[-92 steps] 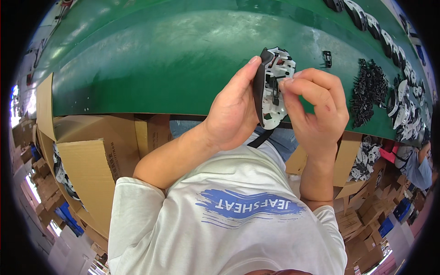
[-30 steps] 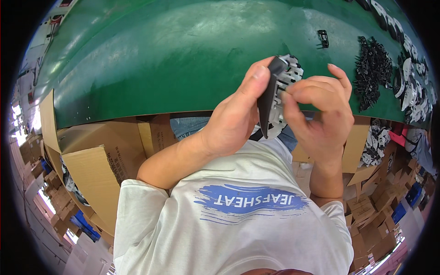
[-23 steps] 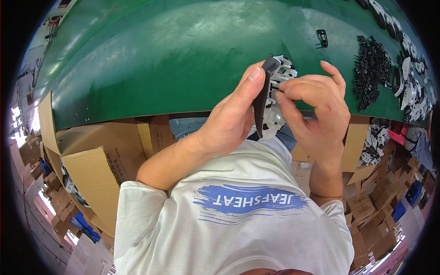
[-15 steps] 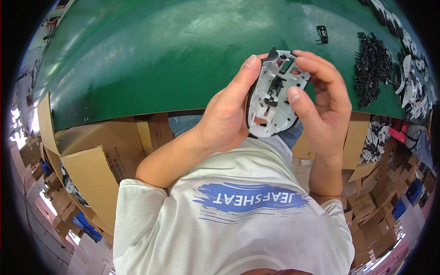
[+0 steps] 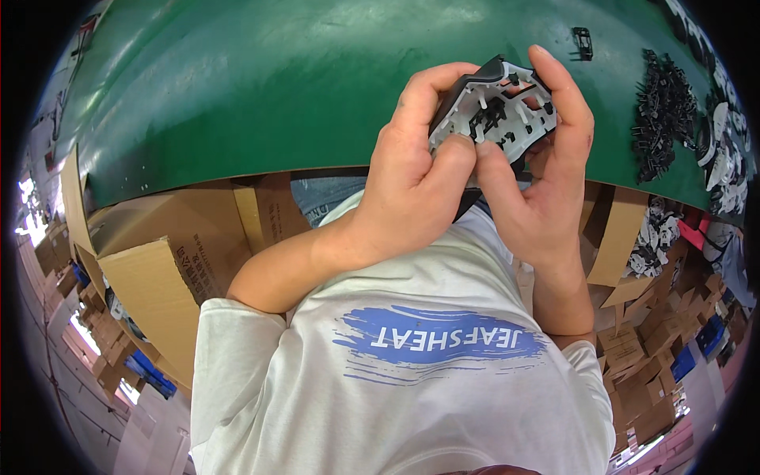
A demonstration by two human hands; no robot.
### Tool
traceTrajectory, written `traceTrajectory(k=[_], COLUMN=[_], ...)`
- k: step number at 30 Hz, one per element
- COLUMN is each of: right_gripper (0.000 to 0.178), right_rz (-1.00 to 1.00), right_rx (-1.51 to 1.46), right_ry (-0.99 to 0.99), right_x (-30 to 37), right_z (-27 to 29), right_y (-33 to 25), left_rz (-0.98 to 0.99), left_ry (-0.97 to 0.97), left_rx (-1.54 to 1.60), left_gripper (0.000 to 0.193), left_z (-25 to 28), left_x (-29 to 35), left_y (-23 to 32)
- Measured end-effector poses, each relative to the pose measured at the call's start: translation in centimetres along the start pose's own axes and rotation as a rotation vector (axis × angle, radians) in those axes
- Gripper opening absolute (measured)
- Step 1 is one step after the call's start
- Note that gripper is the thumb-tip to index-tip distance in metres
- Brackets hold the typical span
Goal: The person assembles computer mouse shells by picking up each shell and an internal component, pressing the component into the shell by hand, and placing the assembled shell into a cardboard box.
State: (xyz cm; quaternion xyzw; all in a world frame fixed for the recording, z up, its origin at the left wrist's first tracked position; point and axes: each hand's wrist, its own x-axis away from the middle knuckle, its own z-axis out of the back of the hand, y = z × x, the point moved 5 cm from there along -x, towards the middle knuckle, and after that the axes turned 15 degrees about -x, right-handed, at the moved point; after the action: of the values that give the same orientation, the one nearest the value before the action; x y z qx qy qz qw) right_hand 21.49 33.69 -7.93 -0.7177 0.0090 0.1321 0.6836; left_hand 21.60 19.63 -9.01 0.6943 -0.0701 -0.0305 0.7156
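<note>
Both hands hold a mouse shell (image 5: 538,119), a hollow plastic cover with a black outside and a pale inside full of posts and holes. It is tilted above the near edge of the green table, with its inner side showing. A small black plastic part (image 5: 488,117) sits inside it. My left hand (image 5: 416,178) grips the shell's left side, fingers behind and thumb on the near inner edge. My right hand (image 5: 542,202) holds the right side, its index finger up at the far corner. The two thumbs press side by side close to the black part; their tips partly hide the contact.
One loose black part (image 5: 583,43) lies on the green table (image 5: 277,103). A heap of similar black parts (image 5: 663,115) is to its right, beside a row of white-and-black shells (image 5: 724,162). Cardboard boxes (image 5: 146,277) stand at the left; an open one at the right holds white pieces (image 5: 655,237).
The shell has tipped and moved slightly up and right. My left thumb has come from the shell's outer rim onto the inside, and my right thumb has shifted left and down next to it.
</note>
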Motion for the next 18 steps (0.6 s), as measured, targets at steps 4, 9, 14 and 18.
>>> traceTrajectory(k=[4, 9, 14, 18], right_gripper=[0.069, 0.081, 0.081, 0.085], right_rz=[0.083, -0.031, 0.064, 0.009], right_rx=[0.102, 0.053, 0.141, 0.178], right_ry=[0.042, -0.013, -0.018, 0.019], right_x=[-0.1, 0.3, 0.2, -0.3], right_z=[-0.4, -0.9, -0.9, -1.0], right_y=[0.7, 1.2, 0.9, 0.2], left_rz=[-0.083, -0.137, -0.181, -0.165], left_ry=[0.063, 0.091, 0.071, 0.037], left_rx=[-0.085, -0.312, -0.373, -0.293], left_gripper=[0.049, 0.048, 0.049, 0.05], left_z=[0.4, 0.9, 0.9, 0.8], left_x=[0.2, 0.6, 0.4, 0.0], left_y=[-1.4, -1.6, -1.1, -0.4])
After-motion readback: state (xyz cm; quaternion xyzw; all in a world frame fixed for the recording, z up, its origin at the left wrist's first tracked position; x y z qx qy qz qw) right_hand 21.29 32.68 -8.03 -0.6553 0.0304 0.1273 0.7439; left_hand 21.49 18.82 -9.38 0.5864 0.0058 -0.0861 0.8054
